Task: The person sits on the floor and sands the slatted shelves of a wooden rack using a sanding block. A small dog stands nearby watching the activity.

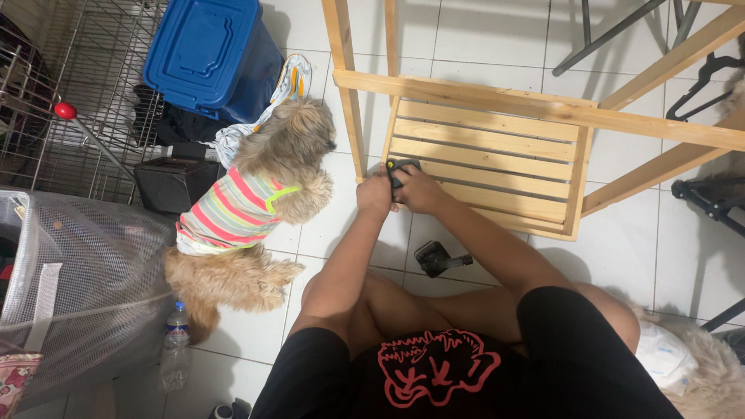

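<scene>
While I sat on the white tile floor [621, 256], my left hand [375, 192] and right hand [419, 190] met at the near left corner of the slatted pale-wood shelf [497, 167], fingers curled tight around a small dark tool [400, 169]. Left of the shelf stood a shaggy tan dog [264, 202] in a striped shirt. Beyond the dog lay a blue plastic bin [206, 50]. Nearer me than the shelf rested a black clamp-like piece [436, 258].
</scene>
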